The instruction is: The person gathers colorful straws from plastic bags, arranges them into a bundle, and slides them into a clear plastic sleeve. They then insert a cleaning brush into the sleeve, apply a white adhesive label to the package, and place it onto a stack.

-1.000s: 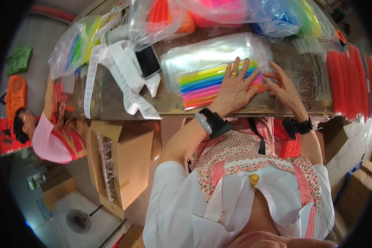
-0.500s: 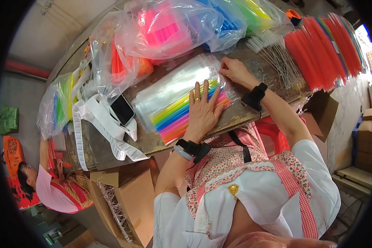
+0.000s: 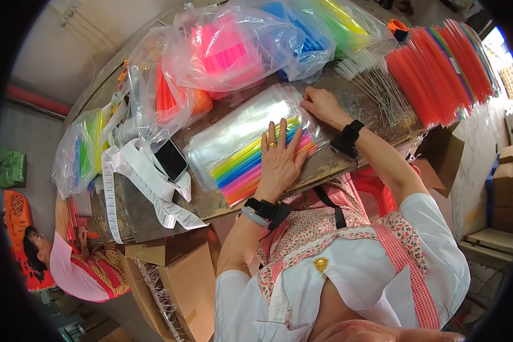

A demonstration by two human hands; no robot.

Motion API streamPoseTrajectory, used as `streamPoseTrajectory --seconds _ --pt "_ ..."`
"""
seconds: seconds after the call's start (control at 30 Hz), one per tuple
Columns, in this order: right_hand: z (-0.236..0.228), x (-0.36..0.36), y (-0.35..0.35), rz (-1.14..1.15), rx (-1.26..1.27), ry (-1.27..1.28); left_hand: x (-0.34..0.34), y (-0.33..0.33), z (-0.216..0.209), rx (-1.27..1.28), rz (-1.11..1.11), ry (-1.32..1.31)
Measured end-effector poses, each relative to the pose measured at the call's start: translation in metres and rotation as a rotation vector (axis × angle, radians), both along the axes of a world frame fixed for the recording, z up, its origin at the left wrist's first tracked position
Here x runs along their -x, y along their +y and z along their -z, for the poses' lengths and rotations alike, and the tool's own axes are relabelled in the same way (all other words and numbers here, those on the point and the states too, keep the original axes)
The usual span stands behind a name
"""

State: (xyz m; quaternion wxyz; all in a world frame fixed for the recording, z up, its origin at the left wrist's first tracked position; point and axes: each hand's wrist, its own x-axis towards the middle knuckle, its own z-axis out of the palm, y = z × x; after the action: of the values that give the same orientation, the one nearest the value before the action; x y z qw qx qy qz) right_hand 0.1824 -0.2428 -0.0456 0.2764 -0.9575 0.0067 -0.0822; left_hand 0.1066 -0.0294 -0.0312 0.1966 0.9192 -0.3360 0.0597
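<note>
My left hand (image 3: 280,162) lies flat, fingers spread, over a row of colourful plastic sticks (image 3: 236,183) that look like straws, in yellow, green, blue, pink and orange. Clear film covers the sticks, which rest on a stack of clear plastic bags (image 3: 225,128). At the right end of that stack, my right hand (image 3: 326,108) has its thumb and fingers pinched together at a bag's edge. What lies between those fingertips is mostly hidden.
Bulky bags of pink (image 3: 225,51), blue and green pieces line the table's far side. Thin wires (image 3: 376,85) and bundled red sticks (image 3: 427,74) lie right. A phone (image 3: 171,159) and paper label strips (image 3: 145,176) lie left. A co-worker (image 3: 77,262) and an open carton (image 3: 188,279) are at lower left.
The view has shifted slightly, so the table sits a little lower in the picture. Both hands keep nearly the same places on the bags.
</note>
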Motion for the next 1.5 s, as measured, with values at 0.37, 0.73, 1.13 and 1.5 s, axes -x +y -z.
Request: streamPoseTrajectory --seconds 0.37,0.73,1.13,1.5 --pt "-0.016 0.007 0.012 -0.041 0.041 0.080 -0.001 0.000 -0.001 -0.013 -0.006 0.005" --pt "0.009 -0.008 -0.011 0.080 0.256 0.003 0.001 -0.002 -0.001 0.011 0.004 0.017" --pt "-0.019 0.004 0.010 -0.027 0.130 0.085 0.000 -0.004 -0.001 -0.012 0.006 0.017" --pt "-0.002 0.009 0.002 -0.008 0.206 -0.056 0.003 -0.001 -0.002 -0.006 0.001 0.010"
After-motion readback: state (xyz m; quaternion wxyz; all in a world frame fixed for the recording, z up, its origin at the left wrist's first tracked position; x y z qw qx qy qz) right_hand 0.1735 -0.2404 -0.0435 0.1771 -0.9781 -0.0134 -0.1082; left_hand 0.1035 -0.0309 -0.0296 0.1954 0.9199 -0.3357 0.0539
